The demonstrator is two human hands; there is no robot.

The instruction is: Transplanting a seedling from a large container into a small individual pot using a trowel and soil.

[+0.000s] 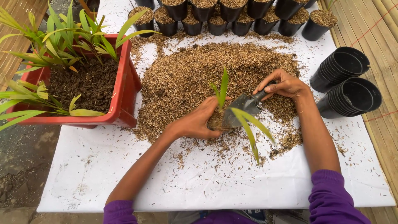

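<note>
My left hand (198, 122) wraps around a small black pot (219, 121) holding a green seedling (242, 118) with long leaves. My right hand (284, 85) grips the dark handle of a small metal trowel (244, 104). The trowel's blade rests at the pot's rim, against the seedling's base. Both hands work over a wide heap of brown husk mix (195, 70) spread on a white sheet (207, 182). The pot is mostly hidden by my fingers and the blade.
A red tub (124, 93) of dark soil with several green seedlings stands at the left. Filled black pots (215, 18) line the far edge. Two stacks of empty black pots (346, 81) lie at the right on a bamboo floor (381, 37).
</note>
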